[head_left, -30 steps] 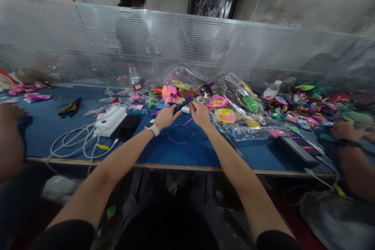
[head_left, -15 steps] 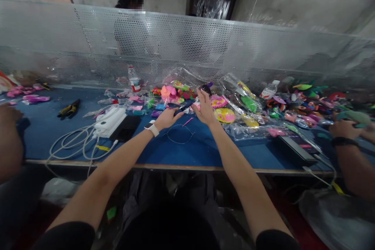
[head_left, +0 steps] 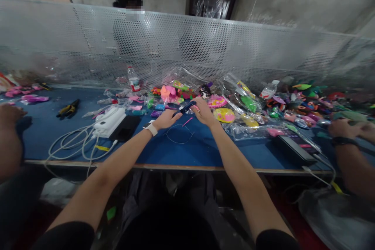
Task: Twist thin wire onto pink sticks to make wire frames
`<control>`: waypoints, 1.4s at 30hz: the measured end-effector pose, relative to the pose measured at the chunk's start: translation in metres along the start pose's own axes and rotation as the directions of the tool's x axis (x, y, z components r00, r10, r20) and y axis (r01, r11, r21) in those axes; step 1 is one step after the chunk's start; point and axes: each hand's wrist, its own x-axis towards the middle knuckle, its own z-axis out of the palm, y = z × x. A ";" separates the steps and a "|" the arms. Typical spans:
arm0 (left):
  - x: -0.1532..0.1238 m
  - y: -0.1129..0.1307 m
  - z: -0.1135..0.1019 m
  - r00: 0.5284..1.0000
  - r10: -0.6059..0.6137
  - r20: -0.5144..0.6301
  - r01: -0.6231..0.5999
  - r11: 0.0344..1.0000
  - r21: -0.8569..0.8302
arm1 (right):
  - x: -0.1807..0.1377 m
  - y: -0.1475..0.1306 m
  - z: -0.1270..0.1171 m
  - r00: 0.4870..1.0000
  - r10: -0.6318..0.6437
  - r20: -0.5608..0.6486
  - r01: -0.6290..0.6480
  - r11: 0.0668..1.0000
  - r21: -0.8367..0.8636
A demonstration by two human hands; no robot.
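Observation:
My left hand [head_left: 166, 119], with a white watch on its wrist, is closed around one end of a dark blue strip of what looks like modelling clay [head_left: 185, 108]. The fingers of my right hand [head_left: 204, 111] pinch the strip's other end, so it spans the gap between both hands just above the table. A small pink plastic tool [head_left: 188, 121] lies on the blue tabletop [head_left: 187, 154] below them. Near it is a thin clear loop [head_left: 179, 141]. Small coloured packets, including a blue one [head_left: 159, 107], lie beyond my left hand.
Clear bags and colourful figures, among them a yellow oval piece [head_left: 224, 115], crowd the back and right. At left are a white power strip [head_left: 109, 122], a dark phone [head_left: 125, 128] and yellow-black pliers [head_left: 68, 109]. A black device [head_left: 295, 149] lies right. Co-workers' hands show at both sides.
My right hand has come down and nearer, from raised spread fingers to a pinch on the dark blue strip. The left hand has hardly moved.

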 end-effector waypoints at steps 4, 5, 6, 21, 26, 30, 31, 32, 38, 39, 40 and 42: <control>0.000 0.002 0.002 1.000 -0.016 0.005 0.016 0.998 -0.065 | -0.002 0.003 0.006 0.998 0.064 -0.020 -0.064 0.998 -0.015; 0.000 0.002 0.002 0.999 -0.029 0.015 0.030 0.995 -0.092 | -0.001 0.002 0.006 0.997 0.070 -0.020 -0.071 0.997 -0.009; -0.001 0.003 0.002 0.998 -0.049 0.029 0.052 0.991 -0.122 | -0.001 0.001 0.006 0.997 0.073 -0.017 -0.073 0.997 0.000; -0.003 0.010 0.002 0.983 -0.153 0.102 0.183 0.855 -0.485 | 0.001 0.000 -0.003 0.996 0.094 0.010 -0.093 0.994 -0.048; -0.001 0.003 -0.001 0.979 -0.183 0.091 0.202 0.796 -0.571 | -0.001 0.012 -0.007 0.994 0.108 -0.007 -0.108 0.990 -0.094; 0.000 0.000 -0.006 0.966 -0.239 0.096 0.245 0.740 -0.627 | -0.002 0.019 -0.008 0.993 0.102 -0.065 -0.107 0.990 -0.092; 0.001 0.000 -0.007 0.964 -0.246 0.104 0.254 0.722 -0.643 | -0.003 0.020 -0.008 0.991 0.104 -0.078 -0.111 0.989 -0.093; 0.001 0.000 -0.008 0.962 -0.249 0.113 0.260 0.705 -0.660 | -0.003 0.021 -0.008 0.991 0.106 -0.086 -0.114 0.989 -0.096; 0.003 -0.007 -0.006 0.965 -0.219 0.146 0.251 0.599 -0.761 | -0.003 0.021 -0.007 0.991 0.120 -0.063 -0.126 0.987 -0.104; 0.004 -0.008 -0.005 0.965 -0.218 0.144 0.247 0.588 -0.770 | -0.003 0.021 -0.007 0.991 0.122 -0.057 -0.128 0.986 -0.105; 0.004 -0.010 -0.005 0.965 -0.220 0.143 0.247 0.581 -0.776 | -0.003 0.021 -0.007 0.991 0.123 -0.051 -0.127 0.986 -0.104; 0.004 -0.011 -0.006 0.959 -0.239 0.150 0.264 0.574 -0.776 | -0.003 0.020 -0.007 0.991 0.124 -0.047 -0.128 0.987 -0.100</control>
